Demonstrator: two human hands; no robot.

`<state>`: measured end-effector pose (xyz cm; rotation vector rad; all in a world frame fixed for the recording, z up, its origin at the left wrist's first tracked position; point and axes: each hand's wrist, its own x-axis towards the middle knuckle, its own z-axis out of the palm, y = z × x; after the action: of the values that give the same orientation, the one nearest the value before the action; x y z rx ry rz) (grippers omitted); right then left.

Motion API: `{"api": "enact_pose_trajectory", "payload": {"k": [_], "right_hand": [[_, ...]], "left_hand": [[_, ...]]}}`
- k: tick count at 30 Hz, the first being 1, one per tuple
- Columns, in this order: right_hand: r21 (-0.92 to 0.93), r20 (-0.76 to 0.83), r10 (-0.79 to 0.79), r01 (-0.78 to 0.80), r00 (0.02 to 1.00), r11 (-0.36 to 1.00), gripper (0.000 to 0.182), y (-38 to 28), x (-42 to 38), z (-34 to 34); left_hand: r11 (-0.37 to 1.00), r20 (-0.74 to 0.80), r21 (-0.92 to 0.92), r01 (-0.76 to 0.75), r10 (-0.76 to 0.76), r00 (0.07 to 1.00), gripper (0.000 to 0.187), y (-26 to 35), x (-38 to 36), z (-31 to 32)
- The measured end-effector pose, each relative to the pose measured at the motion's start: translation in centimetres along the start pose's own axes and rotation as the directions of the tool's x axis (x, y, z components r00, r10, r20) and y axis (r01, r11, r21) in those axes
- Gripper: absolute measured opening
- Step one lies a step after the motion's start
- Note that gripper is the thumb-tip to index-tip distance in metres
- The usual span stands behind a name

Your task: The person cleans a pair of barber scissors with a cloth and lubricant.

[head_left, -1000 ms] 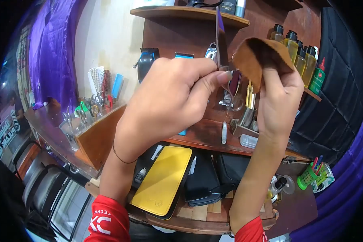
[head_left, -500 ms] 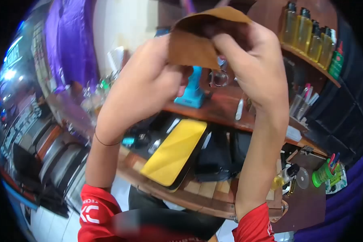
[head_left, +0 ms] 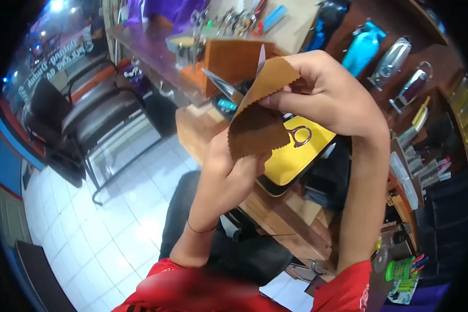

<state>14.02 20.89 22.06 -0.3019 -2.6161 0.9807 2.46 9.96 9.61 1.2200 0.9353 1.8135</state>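
A brown cloth [head_left: 260, 127] with zigzag edges is folded over a pair of open scissors [head_left: 221, 86]. Their two blades stick out past its upper left side, and a finger ring [head_left: 300, 136] shows at its right. My right hand [head_left: 327, 93] pinches the cloth near its upper edge, thumb on the near side. Below, my left hand [head_left: 226, 177] is closed around the scissors' handle area, its fingers partly hidden by the cloth. Beneath both hands lies a yellow case [head_left: 288, 164] with a black edge.
Several hair clippers [head_left: 364, 47] hang at the back right. An orange-brown box [head_left: 234, 60] with tools above it stands behind my hands. Black chairs [head_left: 106, 104] stand at left on the white tiled floor [head_left: 109, 223]. A green basket [head_left: 399, 269] with pens is at lower right.
My view has swung left and down, bringing chairs and floor into sight. The cloth has turned in my hands, and the open scissor blades now show beyond it.
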Motion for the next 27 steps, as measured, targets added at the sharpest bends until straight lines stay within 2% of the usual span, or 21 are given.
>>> {"api": "enact_pose_trajectory", "payload": {"k": [1, 3, 4, 5, 6, 8, 9, 10, 12, 14, 16, 17, 18, 19, 20, 21, 22, 24, 25, 26, 27], "right_hand": [[0.022, 0.016, 0.014, -0.014, 1.0, 1.0, 0.017, 0.3, 0.2, 1.1], [-0.04, -0.005, 0.199, -0.199, 0.98, 0.979, 0.017, 0.2, 0.0, 3.0], [-0.066, -0.033, 0.122, -0.124, 0.992, 0.99, 0.017, 0.6, -0.1, 4.1], [-0.067, -0.101, 0.139, -0.146, 0.985, 0.987, 0.017, 0.6, -0.5, 5.2], [-0.073, -0.165, 0.157, -0.171, 0.974, 0.983, 0.018, 0.6, -0.9, 6.3], [-0.007, -0.228, 0.179, -0.186, 0.957, 0.983, 0.018, 1.4, -1.8, 7.6], [0.059, -0.322, 0.193, -0.184, 0.927, 0.981, 0.017, 2.0, -2.4, 8.2], [0.122, -0.42, 0.214, -0.179, 0.882, 0.976, 0.017, 2.6, -2.9, 8.4], [0.073, -0.44, 0.223, -0.213, 0.87, 0.974, 0.017, 3.4, -3.9, 8.3], [0.282, -0.577, 0.327, -0.194, 0.748, 0.94, 0.017, 3.8, -4.9, 8.5], [0.26, -0.622, 0.345, -0.23, 0.703, 0.938, 0.015, 4.5, -5.4, 8.0], [0.255, -0.657, 0.338, -0.224, 0.673, 0.941, 0.015, 5.0, -5.5, 7.9], [0.253, -0.688, 0.333, -0.217, 0.645, 0.943, 0.016, 5.7, -5.7, 8.0], [0.327, -0.702, 0.313, -0.101, 0.64, 0.94, 0.021, 6.5, -5.7, 8.4], [0.326, -0.715, 0.314, -0.098, 0.625, 0.94, 0.021, 6.6, -5.7, 8.6], [0.351, -0.741, 0.343, -0.102, 0.577, 0.931, 0.022, 6.6, -5.7, 8.8], [0.377, -0.767, 0.369, -0.097, 0.524, 0.921, 0.023, 6.7, -5.5, 8.9], [0.364, -0.817, 0.361, -0.084, 0.45, 0.928, 0.02, 6.6, -5.5, 8.6], [0.33, -0.814, 0.363, -0.153, 0.453, 0.932, 0.019, 6.3, -5.9, 8.0], [0.297, -0.804, 0.372, -0.229, 0.464, 0.927, 0.017, 5.9, -6.0, 7.4], [0.297, -0.83, 0.349, -0.185, 0.434, 0.937, 0.015, 5.5, -6.0, 7.0]], "left_hand": [[0.999, -0.029, -0.009, 0.033, -0.034, 0.999, 0.015, -0.2, -1.0, -0.6], [0.994, -0.02, -0.044, 0.104, -0.105, 0.994, 0.015, -0.6, -2.3, -2.2], [0.987, 0.003, -0.078, 0.139, -0.139, 0.99, 0.016, -0.5, -2.5, -2.9], [0.987, -0.066, -0.069, 0.147, -0.151, 0.986, 0.015, -0.5, -2.7, -2.8], [0.986, -0.044, -0.063, 0.156, -0.159, 0.986, 0.015, -0.2, -2.5, -3.2], [0.972, 0.066, 0.084, 0.219, -0.225, 0.972, 0.013, 0.1, -1.5, -4.0], [0.99, 0.169, 0.098, 0.104, -0.12, 0.978, 0.009, 0.0, -0.6, -4.3], [0.99, 0.203, 0.091, 0.11, -0.127, 0.971, 0.009, -0.4, 0.4, -4.7], [0.963, 0.41, 0.262, -0.06, -0.055, 0.91, 0.008, -1.3, 2.7, -4.9], [0.965, 0.497, 0.252, -0.078, -0.06, 0.866, 0.009, -1.4, 5.2, -4.1], [0.914, 0.609, 0.298, -0.276, 0.041, 0.792, 0.008, -1.7, 7.5, -3.5], [0.873, 0.658, 0.365, -0.325, 0.005, 0.753, 0.006, -1.3, 8.5, -3.2], [0.875, 0.677, 0.353, -0.331, 0.005, 0.736, 0.006, -1.7, 9.3, -3.0], [0.884, 0.718, 0.303, -0.356, 0.034, 0.695, 0.007, -2.4, 10.0, -2.8], [0.89, 0.755, 0.255, -0.379, 0.062, 0.653, 0.011, -3.0, 10.6, -2.7], [0.882, 0.771, 0.269, -0.387, 0.044, 0.636, 0.019, -3.4, 10.9, -2.5], [0.878, 0.785, 0.271, -0.394, 0.035, 0.618, 0.019, -3.4, 11.3, -2.3], [0.929, 0.831, 0.24, -0.28, -0.048, 0.554, 0.024, -3.5, 12.5, -1.8], [0.924, 0.869, 0.228, -0.308, -0.05, 0.492, 0.028, -3.7, 13.4, -1.5], [0.925, 0.875, 0.231, -0.301, -0.062, 0.481, 0.028, -4.0, 13.9, -1.0], [0.947, 0.887, 0.155, -0.282, -0.008, 0.463, 0.028, -4.4, 14.3, -0.3]]}}
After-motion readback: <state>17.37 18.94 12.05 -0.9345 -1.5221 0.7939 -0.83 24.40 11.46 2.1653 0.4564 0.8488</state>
